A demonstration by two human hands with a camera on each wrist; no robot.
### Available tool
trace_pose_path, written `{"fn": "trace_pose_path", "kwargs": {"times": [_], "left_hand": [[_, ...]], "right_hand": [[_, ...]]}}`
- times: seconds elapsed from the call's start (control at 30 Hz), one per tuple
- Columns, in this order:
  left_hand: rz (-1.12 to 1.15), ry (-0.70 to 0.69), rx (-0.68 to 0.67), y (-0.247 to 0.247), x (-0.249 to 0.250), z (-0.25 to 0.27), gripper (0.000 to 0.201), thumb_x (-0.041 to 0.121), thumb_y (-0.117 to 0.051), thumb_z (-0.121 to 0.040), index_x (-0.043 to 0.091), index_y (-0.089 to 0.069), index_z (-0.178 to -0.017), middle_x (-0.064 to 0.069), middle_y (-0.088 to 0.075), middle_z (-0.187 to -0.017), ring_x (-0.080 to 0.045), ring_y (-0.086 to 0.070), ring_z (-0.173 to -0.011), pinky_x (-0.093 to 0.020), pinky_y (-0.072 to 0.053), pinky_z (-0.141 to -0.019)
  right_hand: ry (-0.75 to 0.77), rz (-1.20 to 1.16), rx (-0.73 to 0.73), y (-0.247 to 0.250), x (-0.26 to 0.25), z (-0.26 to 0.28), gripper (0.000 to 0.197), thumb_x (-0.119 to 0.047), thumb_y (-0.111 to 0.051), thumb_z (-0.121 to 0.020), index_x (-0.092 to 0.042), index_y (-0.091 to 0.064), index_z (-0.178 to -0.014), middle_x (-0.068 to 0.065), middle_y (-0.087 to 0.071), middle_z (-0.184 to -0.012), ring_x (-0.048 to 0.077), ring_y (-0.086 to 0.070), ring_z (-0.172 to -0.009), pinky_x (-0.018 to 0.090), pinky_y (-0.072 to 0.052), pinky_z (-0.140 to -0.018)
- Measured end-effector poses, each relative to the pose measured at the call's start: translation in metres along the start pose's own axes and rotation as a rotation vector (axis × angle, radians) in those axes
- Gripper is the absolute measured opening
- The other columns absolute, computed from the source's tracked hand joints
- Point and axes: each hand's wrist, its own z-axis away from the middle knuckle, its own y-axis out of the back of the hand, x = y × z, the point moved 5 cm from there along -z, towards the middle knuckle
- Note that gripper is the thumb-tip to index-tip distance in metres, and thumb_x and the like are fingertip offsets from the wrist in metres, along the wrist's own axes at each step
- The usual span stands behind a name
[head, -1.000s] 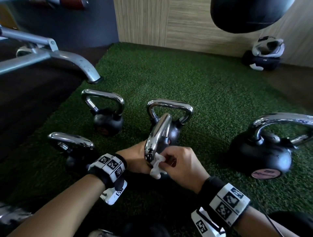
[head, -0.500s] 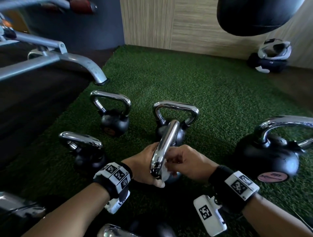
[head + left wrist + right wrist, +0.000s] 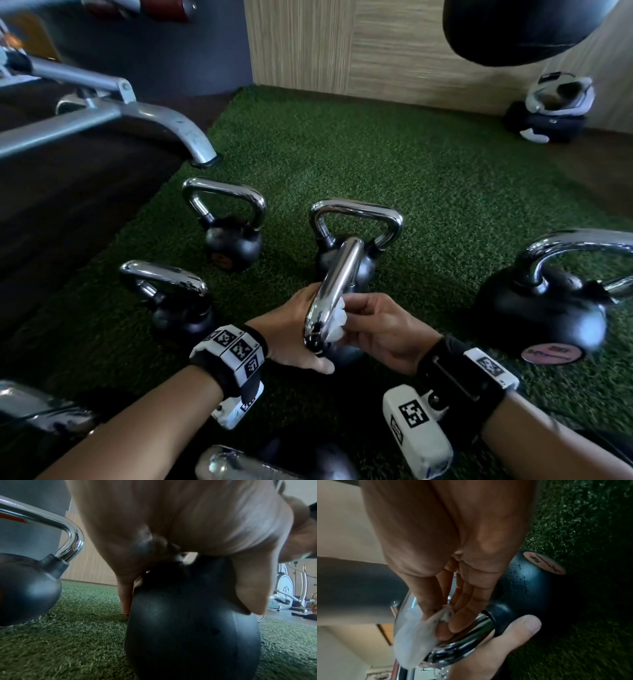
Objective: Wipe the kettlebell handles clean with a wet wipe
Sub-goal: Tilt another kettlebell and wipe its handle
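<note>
Wet wipe (image 3: 334,317) is sitting higher on the chrome handle (image 3: 334,291) than a second ago, off the near bend and onto its right flank; head camera is also tilting down a little, so the floor items are sitting lower and to the right in view. Step in hand, as I judge it: rubbing the handle of the centre kettlebell (image 3: 192,622), which is standing on the green turf (image 3: 428,178) just at 6 o'clock of another kettlebell (image 3: 354,236). Right hand (image 3: 380,330) is pinching the wipe, fingers (image 3: 462,615) curling it against the bar; left hand (image 3: 291,334) is bracing the weight, thumb (image 3: 513,631) curling around the handle's near leg, remaining fingers lying down the black ball. Next move probably calls for sliding the wipe up toward the far bend at 12 o'clock, with the left hand holding firm so nothing tips. Handle is looking mirror-bright, reflective, no grime I can tell; wipe is looking white, bunched, damp; ball is looking matte black, slightly pitted. Other kettlebells are waiting at 10, 11 and 3 o'clock.
</note>
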Motion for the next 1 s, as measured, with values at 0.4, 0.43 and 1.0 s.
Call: {"fn": "trace_pose_path", "kwargs": {"times": [0.4, 0.43, 1.0], "left_hand": [[0.193, 0.135, 0.019, -0.004, -0.009, 0.009, 0.110, 0.025, -0.093, -0.072, 0.020, -0.023, -0.157, 0.014, -0.009, -0.145, -0.013, -0.012, -0.150, -0.027, -0.018, -0.125], [0.207, 0.143, 0.010, -0.003, -0.007, 0.010, 0.112, 0.026, -0.093, -0.071, 0.027, -0.020, -0.156, 0.015, -0.009, -0.145, -0.015, -0.012, -0.151, -0.028, -0.018, -0.125], [0.290, 0.277, 0.025, -0.007, -0.012, 0.013, 0.129, 0.033, -0.096, -0.066, 0.024, -0.008, -0.159, 0.008, -0.016, -0.160, -0.004, -0.022, -0.147, -0.019, -0.021, -0.120]], "right_hand": [[0.167, -0.098, 0.266, 0.011, -0.007, -0.014, 0.018, 0.008, -0.068, -0.077, 0.006, -0.070, -0.095, 0.019, -0.076, -0.087, 0.025, -0.076, -0.072, 0.031, -0.064, -0.068], [0.182, -0.157, 0.306, 0.013, -0.007, -0.015, 0.017, 0.008, -0.066, -0.077, 0.003, -0.072, -0.093, 0.019, -0.076, -0.086, 0.025, -0.076, -0.072, 0.031, -0.064, -0.068], [0.392, 0.333, 0.829, 0.027, -0.037, -0.008, 0.023, -0.001, -0.088, -0.074, -0.001, -0.071, -0.090, 0.004, -0.078, -0.071, 0.016, -0.073, -0.062, 0.037, -0.063, -0.065]]}}
